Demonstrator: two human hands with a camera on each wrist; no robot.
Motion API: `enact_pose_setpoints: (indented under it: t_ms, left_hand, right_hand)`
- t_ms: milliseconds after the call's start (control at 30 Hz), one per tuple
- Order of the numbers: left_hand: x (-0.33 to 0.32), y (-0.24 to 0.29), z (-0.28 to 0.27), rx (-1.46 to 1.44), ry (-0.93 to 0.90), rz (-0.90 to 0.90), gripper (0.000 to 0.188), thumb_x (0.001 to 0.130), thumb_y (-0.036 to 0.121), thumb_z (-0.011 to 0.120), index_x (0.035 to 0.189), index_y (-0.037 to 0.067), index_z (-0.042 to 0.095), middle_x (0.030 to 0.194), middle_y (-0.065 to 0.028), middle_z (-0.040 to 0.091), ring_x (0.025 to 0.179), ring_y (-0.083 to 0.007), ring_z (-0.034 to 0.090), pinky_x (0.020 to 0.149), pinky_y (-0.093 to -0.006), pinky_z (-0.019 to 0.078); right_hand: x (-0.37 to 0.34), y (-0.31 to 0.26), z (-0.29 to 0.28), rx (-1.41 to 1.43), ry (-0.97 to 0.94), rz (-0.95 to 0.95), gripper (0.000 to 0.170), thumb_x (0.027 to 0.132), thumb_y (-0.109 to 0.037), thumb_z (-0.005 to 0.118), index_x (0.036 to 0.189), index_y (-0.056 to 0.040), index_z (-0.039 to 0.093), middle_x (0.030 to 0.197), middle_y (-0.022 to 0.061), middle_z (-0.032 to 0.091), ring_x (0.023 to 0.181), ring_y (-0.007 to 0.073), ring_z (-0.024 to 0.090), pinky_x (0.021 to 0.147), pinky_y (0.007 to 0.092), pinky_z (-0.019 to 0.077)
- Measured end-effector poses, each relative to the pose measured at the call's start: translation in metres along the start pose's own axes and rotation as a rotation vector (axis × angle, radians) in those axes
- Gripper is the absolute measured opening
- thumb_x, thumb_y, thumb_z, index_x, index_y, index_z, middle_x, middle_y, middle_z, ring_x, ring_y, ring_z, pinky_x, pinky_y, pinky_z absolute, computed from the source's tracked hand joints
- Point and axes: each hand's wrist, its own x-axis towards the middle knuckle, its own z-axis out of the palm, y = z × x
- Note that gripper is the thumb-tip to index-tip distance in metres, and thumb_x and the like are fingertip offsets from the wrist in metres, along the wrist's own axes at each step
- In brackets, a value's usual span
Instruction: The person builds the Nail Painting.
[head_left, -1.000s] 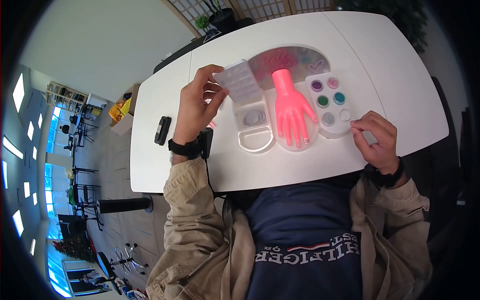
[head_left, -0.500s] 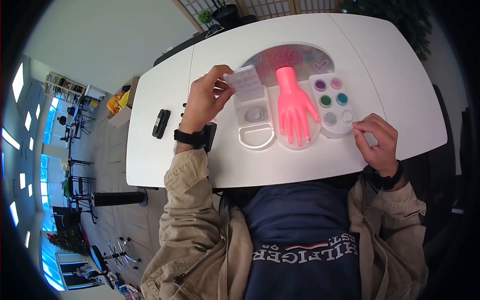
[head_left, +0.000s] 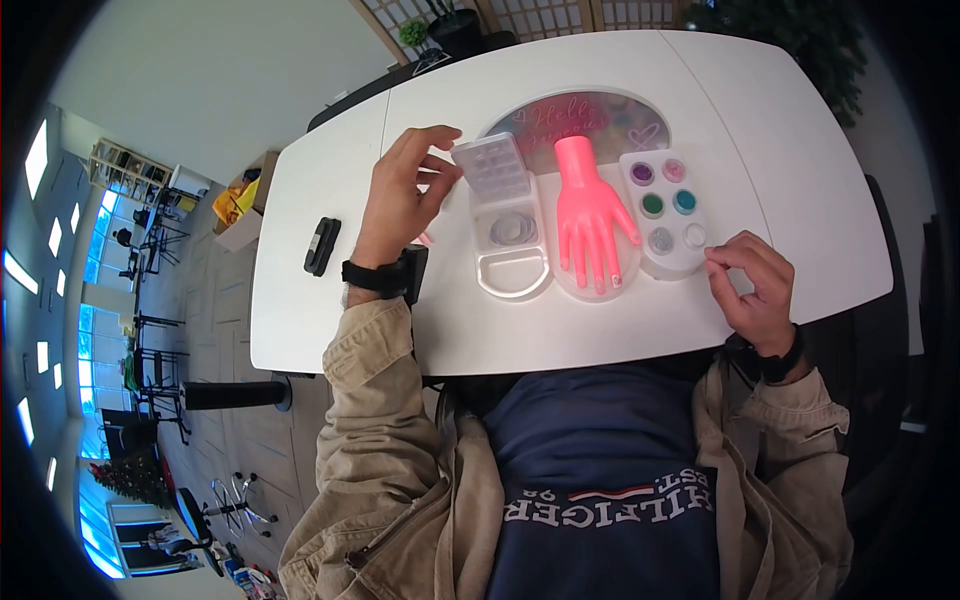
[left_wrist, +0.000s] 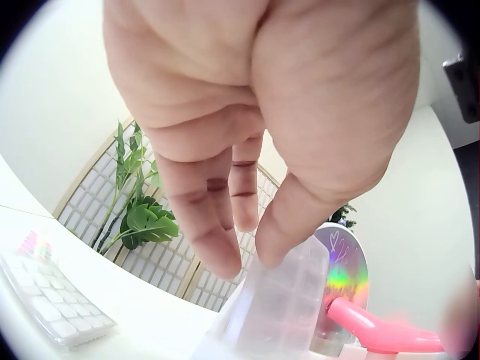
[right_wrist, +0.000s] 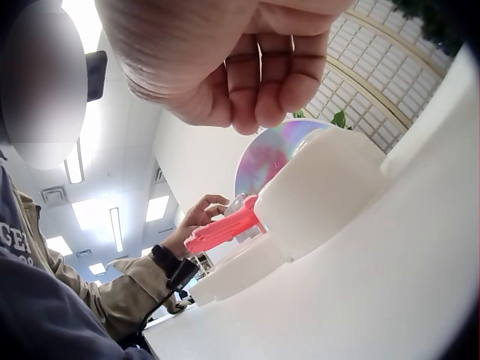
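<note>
On the table, a pink mannequin hand [head_left: 590, 222] lies on a clear base, one fingertip bearing a small decoration. Left of it is a white case [head_left: 512, 268] holding coiled clear material, its clear compartmented lid [head_left: 497, 170] raised. My left hand [head_left: 408, 195] hovers at the lid's left edge, fingers loosely bent; thumb and fingertip show a gap between them right above the lid [left_wrist: 281, 304] in the left wrist view. My right hand [head_left: 752, 285], fingers loosely curled around nothing, hangs beside the white holder [head_left: 672, 268] with several small glitter pots [head_left: 652, 205].
Behind the mannequin hand stands a rounded iridescent panel [head_left: 545, 125] with pink lettering. A black stapler-like object [head_left: 321, 247] lies at the table's left. In the left wrist view, a tray of white nail-like pieces [left_wrist: 56, 300] rests on the table.
My left hand has drawn slightly left from the lid, its thumb and finger parting. The lid stays raised. My right hand has barely moved; the head view has shifted slightly.
</note>
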Motion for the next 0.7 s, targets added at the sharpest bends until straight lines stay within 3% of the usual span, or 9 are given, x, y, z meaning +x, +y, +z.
enact_pose_setpoints:
  t_ms: [100, 233, 433, 567, 700]
  left_hand:
    - [-0.002, -0.004, -0.01, -0.018, 0.101, -0.027, 0.039, 0.101, -0.009, 0.071, 0.138, 0.002, 0.064, 0.12, -0.0077, 0.072, 0.099, -0.0156, 0.077, 0.084, -0.0296, 0.0644]
    - [-0.004, -0.017, -0.02, 0.079, 0.207, -0.143, 0.034, 0.101, -0.002, 0.074, 0.134, 0.002, 0.065, 0.117, -0.0074, 0.074, 0.095, -0.0149, 0.075, 0.079, -0.0295, 0.0615]
    - [-0.01, -0.045, -0.019, 0.317, 0.107, -0.383, 0.035, 0.1, 0.019, 0.08, 0.128, 0.002, 0.07, 0.115, -0.0178, 0.08, 0.097, -0.0303, 0.079, 0.086, -0.0406, 0.064]
    - [-0.016, -0.055, -0.007, 0.485, 0.012, -0.503, 0.058, 0.096, 0.039, 0.084, 0.137, 0.001, 0.069, 0.123, -0.0266, 0.08, 0.112, -0.0439, 0.078, 0.097, -0.0498, 0.0616]
    - [-0.02, -0.058, 0.004, 0.573, -0.027, -0.506, 0.065, 0.093, 0.043, 0.085, 0.137, -0.002, 0.068, 0.113, -0.0278, 0.081, 0.108, -0.044, 0.079, 0.096, -0.0499, 0.0622]
  right_hand:
    - [0.0, -0.001, 0.0, -0.002, -0.002, 0.0, 0.017, 0.086, 0.012, 0.079, 0.101, 0.0039, 0.078, 0.083, 0.013, 0.074, 0.071, 0.0233, 0.07, 0.064, 0.0323, 0.0533]
    - [0.0, 0.0, -0.001, -0.004, -0.004, -0.006, 0.017, 0.086, 0.012, 0.079, 0.101, 0.0038, 0.078, 0.083, 0.0131, 0.074, 0.071, 0.0232, 0.07, 0.064, 0.0322, 0.0533]
    - [0.0, -0.001, 0.0, -0.007, -0.003, 0.008, 0.017, 0.086, 0.012, 0.079, 0.1, 0.0041, 0.078, 0.083, 0.0134, 0.074, 0.071, 0.0235, 0.07, 0.064, 0.0324, 0.0536]
    - [0.0, -0.002, 0.0, -0.009, -0.005, 0.01, 0.016, 0.086, 0.012, 0.079, 0.1, 0.0041, 0.078, 0.083, 0.0134, 0.074, 0.071, 0.0238, 0.07, 0.064, 0.0324, 0.0536]
    - [0.001, -0.002, 0.0, -0.006, -0.011, 0.008, 0.017, 0.086, 0.012, 0.078, 0.101, 0.0039, 0.078, 0.083, 0.0134, 0.074, 0.072, 0.0242, 0.07, 0.065, 0.0327, 0.0538]
